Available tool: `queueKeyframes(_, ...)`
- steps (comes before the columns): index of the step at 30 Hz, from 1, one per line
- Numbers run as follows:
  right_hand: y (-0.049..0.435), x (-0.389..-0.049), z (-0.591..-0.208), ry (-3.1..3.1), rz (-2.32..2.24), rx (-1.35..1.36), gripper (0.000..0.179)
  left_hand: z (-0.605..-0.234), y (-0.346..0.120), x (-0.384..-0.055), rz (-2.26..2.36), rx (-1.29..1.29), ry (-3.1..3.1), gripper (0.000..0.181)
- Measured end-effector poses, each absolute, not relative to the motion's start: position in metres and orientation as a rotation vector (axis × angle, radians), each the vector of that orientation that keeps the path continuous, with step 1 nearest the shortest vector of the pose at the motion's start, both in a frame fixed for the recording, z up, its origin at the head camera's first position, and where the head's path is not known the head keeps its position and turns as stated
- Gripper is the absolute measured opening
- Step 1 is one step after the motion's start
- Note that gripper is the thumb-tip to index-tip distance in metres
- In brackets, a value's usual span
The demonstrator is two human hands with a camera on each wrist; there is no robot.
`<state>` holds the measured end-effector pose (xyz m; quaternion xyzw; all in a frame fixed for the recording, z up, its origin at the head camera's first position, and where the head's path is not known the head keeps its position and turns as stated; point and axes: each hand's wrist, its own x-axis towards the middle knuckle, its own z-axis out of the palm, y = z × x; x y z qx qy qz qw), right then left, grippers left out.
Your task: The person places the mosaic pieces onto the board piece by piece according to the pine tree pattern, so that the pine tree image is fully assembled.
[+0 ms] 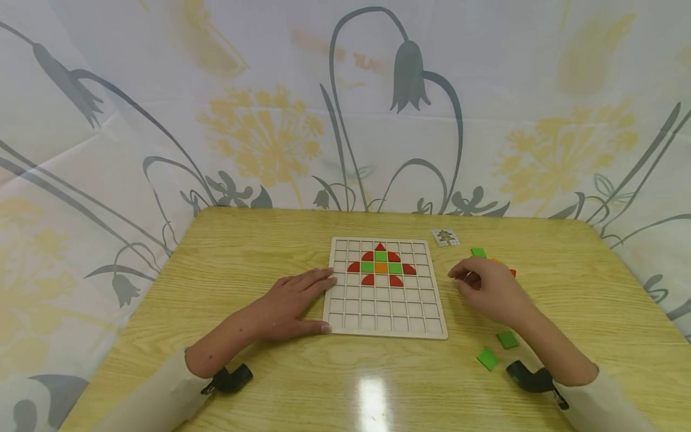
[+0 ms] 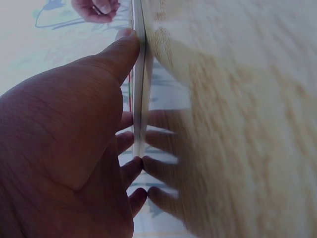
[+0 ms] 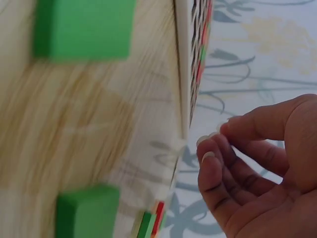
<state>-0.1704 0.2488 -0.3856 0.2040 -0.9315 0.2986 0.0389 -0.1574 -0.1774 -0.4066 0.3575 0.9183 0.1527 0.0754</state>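
Note:
A pale gridded wooden board (image 1: 384,306) lies on the table. Set in its upper cells are red quarter-round tiles (image 1: 368,280), green square tiles (image 1: 381,256), an orange tile (image 1: 381,268) and a red triangle tile (image 1: 380,246). My left hand (image 1: 288,306) rests at the board's left side, fingertips on the edge and thumb by the lower left corner. Off the right side hovers my right hand (image 1: 491,288), fingers loosely curled. The right wrist view shows nothing between thumb and fingertips. That hand partly hides a small group of tiles, including a green tile (image 1: 478,252) and a red tile (image 1: 513,273).
Two loose green squares, a nearer one (image 1: 487,359) and a farther one (image 1: 507,339), lie on the wooden table (image 1: 281,384) beside the right forearm. A small picture card (image 1: 445,237) lies behind the board's right corner. Flower-patterned cloth (image 1: 367,150) hangs behind the table.

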Motion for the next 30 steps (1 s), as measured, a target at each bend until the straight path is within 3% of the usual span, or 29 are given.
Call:
queueKeyframes(17, 0.311, -0.189, -0.399, -2.846, 0.808, 0.765, 0.014, -0.406, -0.177, -0.157, 0.454, 1.072, 2.753, 0.087)
queueKeyframes(30, 0.326, -0.19, -0.397, -2.93, 0.786, 0.83, 0.02, -0.407, -0.179, -0.158, 0.457, 1.069, 2.748, 0.088)
